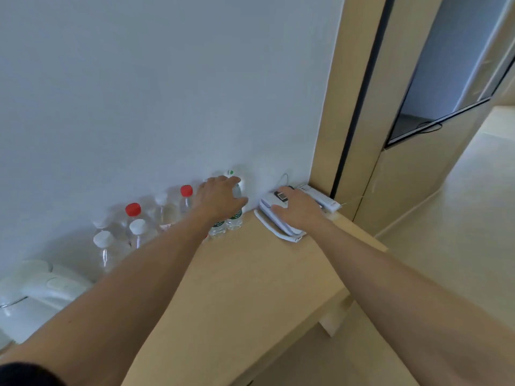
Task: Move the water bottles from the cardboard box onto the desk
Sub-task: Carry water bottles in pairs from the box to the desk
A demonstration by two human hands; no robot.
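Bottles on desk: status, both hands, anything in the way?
Left hand grips a green-label bottle at the row's end. Right hand rests flat on phone. Phone sits beside that bottle.

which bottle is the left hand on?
The green-capped bottle at the row's right end, nearest the phone. The left hand wraps it; the others stand untouched, red or white caps.

Clear bottles (167, 215) upright on desk (250, 274), along wall.

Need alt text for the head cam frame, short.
A person's left hand grips green-labelled water bottles standing at the wall end of a wooden desk, while the right hand rests on a white desk phone. More bottles, with red and white caps, line the wall to the left.
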